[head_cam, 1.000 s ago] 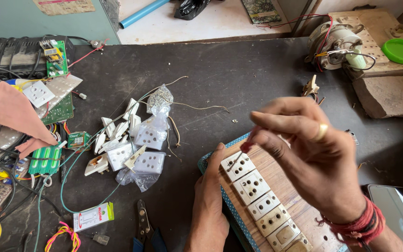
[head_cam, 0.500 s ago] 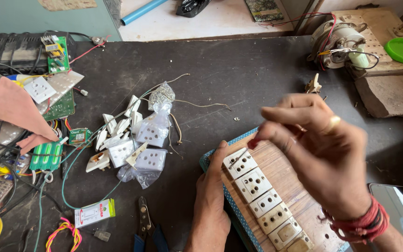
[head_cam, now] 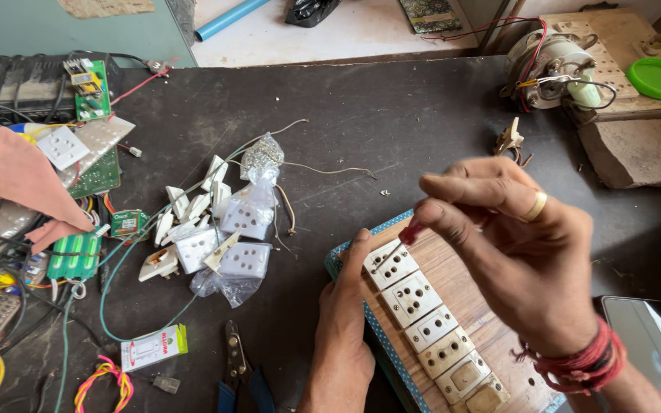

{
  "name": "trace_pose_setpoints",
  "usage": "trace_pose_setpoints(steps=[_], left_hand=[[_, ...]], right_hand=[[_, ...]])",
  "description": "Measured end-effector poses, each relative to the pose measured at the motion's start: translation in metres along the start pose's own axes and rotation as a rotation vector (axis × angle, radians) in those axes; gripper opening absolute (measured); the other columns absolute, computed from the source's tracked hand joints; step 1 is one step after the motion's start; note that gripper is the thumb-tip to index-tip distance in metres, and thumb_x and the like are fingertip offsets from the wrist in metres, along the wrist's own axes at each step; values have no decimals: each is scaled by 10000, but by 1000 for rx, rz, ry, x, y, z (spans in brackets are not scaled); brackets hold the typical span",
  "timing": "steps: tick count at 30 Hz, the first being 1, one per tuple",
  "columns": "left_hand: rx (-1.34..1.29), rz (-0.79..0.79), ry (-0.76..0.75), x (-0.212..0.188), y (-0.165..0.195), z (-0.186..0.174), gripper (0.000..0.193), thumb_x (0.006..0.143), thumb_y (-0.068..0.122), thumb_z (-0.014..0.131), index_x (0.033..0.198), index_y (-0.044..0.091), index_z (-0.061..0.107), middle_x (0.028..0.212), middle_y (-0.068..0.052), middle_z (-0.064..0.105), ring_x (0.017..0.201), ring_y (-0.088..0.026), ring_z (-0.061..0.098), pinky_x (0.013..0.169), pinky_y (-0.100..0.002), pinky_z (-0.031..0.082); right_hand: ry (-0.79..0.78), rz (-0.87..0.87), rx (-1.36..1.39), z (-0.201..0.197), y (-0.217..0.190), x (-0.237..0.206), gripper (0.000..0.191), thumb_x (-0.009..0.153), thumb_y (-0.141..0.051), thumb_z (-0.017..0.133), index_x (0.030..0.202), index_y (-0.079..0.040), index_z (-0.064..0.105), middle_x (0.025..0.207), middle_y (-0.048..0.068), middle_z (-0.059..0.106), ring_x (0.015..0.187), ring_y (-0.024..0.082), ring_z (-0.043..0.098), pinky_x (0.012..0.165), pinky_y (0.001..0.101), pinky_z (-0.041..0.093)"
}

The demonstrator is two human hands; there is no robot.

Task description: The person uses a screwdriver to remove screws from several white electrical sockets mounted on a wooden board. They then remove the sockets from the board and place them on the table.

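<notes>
Mostly the right hand (head_cam: 525, 260) covers the wooden board (head_cam: 460, 279); its fingers pinch closed on a screwdriver (head_cam: 393, 246) with a red handle, whose tip seems to meet the top white socket (head_cam: 392, 265). Left hand (head_cam: 343, 321) lies flat and open against the board's edge. At bottom right the phone (head_cam: 652, 344) is cut off. Dark counter (head_cam: 392, 122), loose sockets (head_cam: 216, 229), wires.

Both hands are bare. The right hand (head_cam: 529, 252) wears a plain gold ring and red thread bands at the wrist; the left hand (head_cam: 342, 321) wears nothing.
</notes>
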State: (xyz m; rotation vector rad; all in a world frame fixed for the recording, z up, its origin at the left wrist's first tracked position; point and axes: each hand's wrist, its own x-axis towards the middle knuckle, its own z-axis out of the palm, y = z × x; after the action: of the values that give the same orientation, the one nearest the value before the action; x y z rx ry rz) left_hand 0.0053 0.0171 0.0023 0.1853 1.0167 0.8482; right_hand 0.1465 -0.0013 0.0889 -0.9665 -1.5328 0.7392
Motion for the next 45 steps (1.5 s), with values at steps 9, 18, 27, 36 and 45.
trace_pose_setpoints(steps=[9,18,27,36,45], left_hand=[[66,-52,59,2,-1,-1,799,814,622,661,1382,62,602,1355,-119,649,1331,-237,548,1138,-446,358],[53,-38,47,4,-3,-1,799,807,620,660,1366,51,610,1365,-129,657,1326,-230,557,1132,-436,355],[66,-27,18,5,-4,-2,850,788,636,659,1397,47,595,1398,-144,626,1382,-250,500,1168,-463,292],[107,-61,41,7,-7,-3,875,803,665,629,1428,62,529,1439,-188,550,1439,-298,420,1190,-532,249],[109,-50,74,9,-8,-3,854,800,641,661,1411,54,560,1417,-172,559,1415,-273,422,1197,-506,240]], right_hand=[[-10,-14,1,-4,2,4,237,990,18,640,1222,9,690,1174,133,705,1032,191,741,927,331,679],[-36,58,43,-6,1,0,278,1005,20,614,1274,31,682,1222,152,723,1040,188,728,930,319,645],[-19,4,-56,-3,-3,3,322,947,42,647,1268,30,666,1232,135,675,1051,190,715,926,337,658],[-15,38,-44,-10,1,2,276,952,39,638,1222,18,689,1205,152,718,1087,212,734,944,345,662],[-19,-3,-64,-8,1,2,305,994,44,627,1291,-2,677,1244,151,708,1137,188,707,993,323,627]])
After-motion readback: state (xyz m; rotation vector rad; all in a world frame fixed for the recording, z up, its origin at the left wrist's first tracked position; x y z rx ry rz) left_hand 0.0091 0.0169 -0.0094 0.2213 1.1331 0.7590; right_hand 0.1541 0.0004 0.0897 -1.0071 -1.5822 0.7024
